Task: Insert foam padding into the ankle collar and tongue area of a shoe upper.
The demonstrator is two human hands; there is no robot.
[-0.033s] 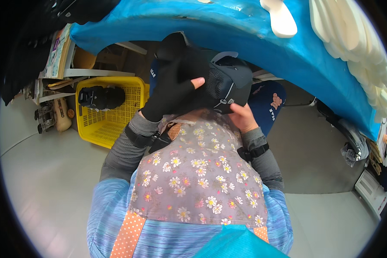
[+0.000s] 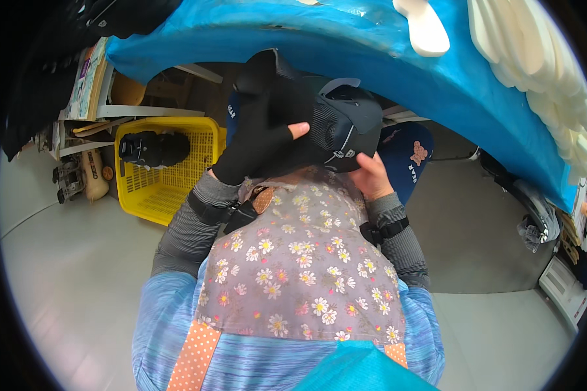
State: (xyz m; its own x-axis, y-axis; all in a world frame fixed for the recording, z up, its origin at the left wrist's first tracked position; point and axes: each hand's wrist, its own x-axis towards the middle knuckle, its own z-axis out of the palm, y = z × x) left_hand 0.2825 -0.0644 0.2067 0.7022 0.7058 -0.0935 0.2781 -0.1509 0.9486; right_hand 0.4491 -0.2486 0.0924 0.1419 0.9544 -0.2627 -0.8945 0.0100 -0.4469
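Head view: at upper centre the gloved left hand (image 2: 257,140) and bare right hand (image 2: 370,176) both grip a dark cap (image 2: 342,124) — apparently mid-inspection — needing a careful turn next.

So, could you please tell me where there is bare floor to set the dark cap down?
Bare grey floor lies on the left, below the yellow basket. More lies on the right, beyond the right hand and the navy cap. The basket holds a black bundle, and shelves crowd its left. Both hands hold the dark cap; left hand is gloved.
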